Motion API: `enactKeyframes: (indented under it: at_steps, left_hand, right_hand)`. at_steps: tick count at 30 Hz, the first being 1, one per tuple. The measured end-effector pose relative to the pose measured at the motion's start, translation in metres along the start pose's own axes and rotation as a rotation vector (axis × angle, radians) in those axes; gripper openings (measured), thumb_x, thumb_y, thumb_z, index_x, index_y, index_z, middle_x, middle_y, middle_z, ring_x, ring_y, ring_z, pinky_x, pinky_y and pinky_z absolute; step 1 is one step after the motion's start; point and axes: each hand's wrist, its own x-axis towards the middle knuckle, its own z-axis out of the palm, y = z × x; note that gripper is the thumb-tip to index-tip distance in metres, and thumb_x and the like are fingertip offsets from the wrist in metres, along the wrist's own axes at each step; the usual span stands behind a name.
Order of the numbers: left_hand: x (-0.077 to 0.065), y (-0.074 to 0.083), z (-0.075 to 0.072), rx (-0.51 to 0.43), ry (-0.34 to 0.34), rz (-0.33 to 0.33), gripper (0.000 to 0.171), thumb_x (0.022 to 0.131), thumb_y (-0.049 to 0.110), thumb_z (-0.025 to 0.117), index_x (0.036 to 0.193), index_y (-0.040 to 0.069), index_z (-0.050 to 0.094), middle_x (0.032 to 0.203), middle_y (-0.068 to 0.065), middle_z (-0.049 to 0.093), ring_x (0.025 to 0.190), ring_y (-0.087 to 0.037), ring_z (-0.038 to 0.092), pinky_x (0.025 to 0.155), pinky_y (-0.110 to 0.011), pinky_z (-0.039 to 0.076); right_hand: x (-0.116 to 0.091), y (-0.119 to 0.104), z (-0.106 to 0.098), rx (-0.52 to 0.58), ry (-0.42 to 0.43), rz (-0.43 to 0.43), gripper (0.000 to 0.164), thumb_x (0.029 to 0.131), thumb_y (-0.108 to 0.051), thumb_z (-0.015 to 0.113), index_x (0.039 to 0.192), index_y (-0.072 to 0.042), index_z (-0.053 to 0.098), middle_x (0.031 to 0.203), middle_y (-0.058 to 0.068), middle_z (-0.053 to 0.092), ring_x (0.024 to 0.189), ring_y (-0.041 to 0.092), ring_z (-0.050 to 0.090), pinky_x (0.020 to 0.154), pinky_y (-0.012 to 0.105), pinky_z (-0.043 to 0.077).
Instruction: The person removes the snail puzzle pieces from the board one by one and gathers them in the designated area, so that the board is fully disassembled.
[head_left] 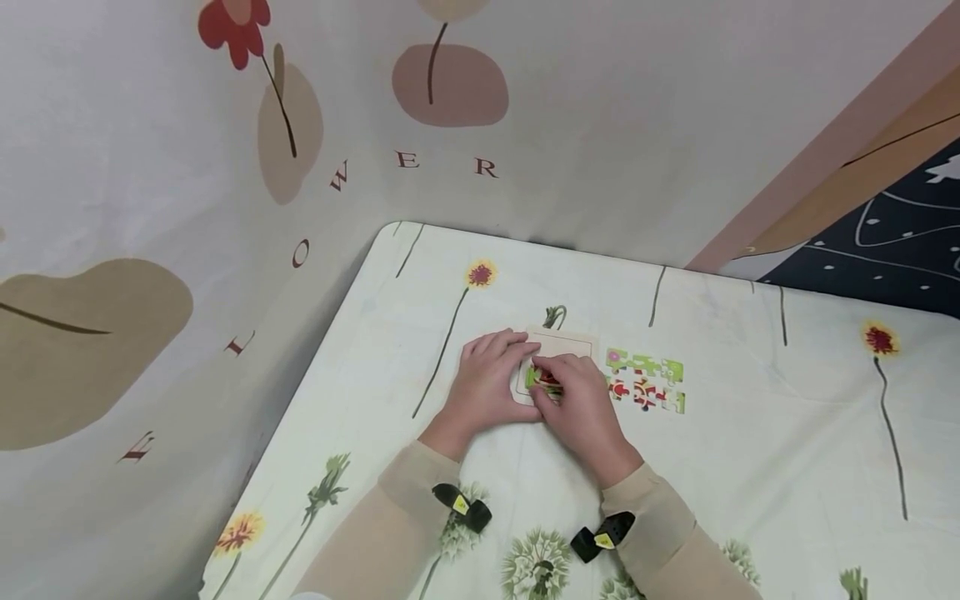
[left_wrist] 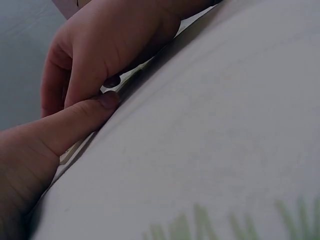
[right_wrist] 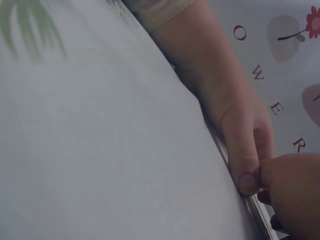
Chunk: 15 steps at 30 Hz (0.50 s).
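Note:
A thin, light-coloured puzzle board [head_left: 558, 343] with a raised border lies on the table, partly hidden by both hands. My left hand [head_left: 487, 379] rests at its left side, with extended fingers over the far part and a straight thumb [left_wrist: 82, 120] along the near edge. From the right, my right hand [head_left: 581, 408] reaches over the board. Its index finger and thumb are bent round a green and red puzzle piece [head_left: 532, 379] near the board's left side. Several loose jigsaw pieces [head_left: 647, 367], green, red and white, lie in rows just right of the board.
The table [head_left: 795, 467] has a white cloth printed with flowers and stems. A pale curtain [head_left: 600, 167] with printed letters and shapes hangs behind and to the left. Dark patterned fabric [head_left: 885, 242] hangs at the far right. Black wrist straps [head_left: 603, 537] sit on both sleeves.

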Motion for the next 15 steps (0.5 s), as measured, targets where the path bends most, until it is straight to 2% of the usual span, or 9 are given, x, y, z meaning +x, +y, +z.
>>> enactKeyframes:
  at_steps: [4, 8, 15]
  left_hand:
    - [0.0, 0.001, -0.001, 0.004, 0.003, 0.003, 0.09, 0.072, 0.061, 0.091, 0.148, 0.022, 0.064, 0.157, -0.001, 0.052, 0.147, -0.025, 0.042, 0.117, -0.052, 0.031]
    - [0.0, 0.0, -0.001, 0.004, 0.009, 0.008, 0.09, 0.072, 0.063, 0.091, 0.148, 0.021, 0.064, 0.156, -0.002, 0.053, 0.146, -0.025, 0.043, 0.117, -0.053, 0.032]
    - [0.0, -0.001, -0.001, 0.009, 0.006, 0.007, 0.09, 0.075, 0.066, 0.088, 0.148, 0.021, 0.063, 0.155, -0.001, 0.053, 0.146, -0.025, 0.044, 0.117, -0.053, 0.032]
  right_hand:
    - [-0.001, -0.003, -0.004, -0.005, -0.009, -0.013, 0.046, 0.086, -0.012, 0.09, 0.129, -0.003, 0.077, 0.113, 0.011, 0.073, 0.097, 0.032, 0.061, 0.084, 0.05, 0.049]
    - [-0.002, -0.003, -0.005, -0.043, -0.001, -0.027, 0.045, 0.087, -0.016, 0.091, 0.129, -0.005, 0.077, 0.114, 0.01, 0.073, 0.099, 0.031, 0.061, 0.081, 0.05, 0.048]
    - [-0.011, 0.004, -0.006, -0.036, 0.105, -0.108, 0.033, 0.086, -0.021, 0.092, 0.116, -0.012, 0.083, 0.112, 0.002, 0.077, 0.095, 0.026, 0.063, 0.08, 0.046, 0.042]
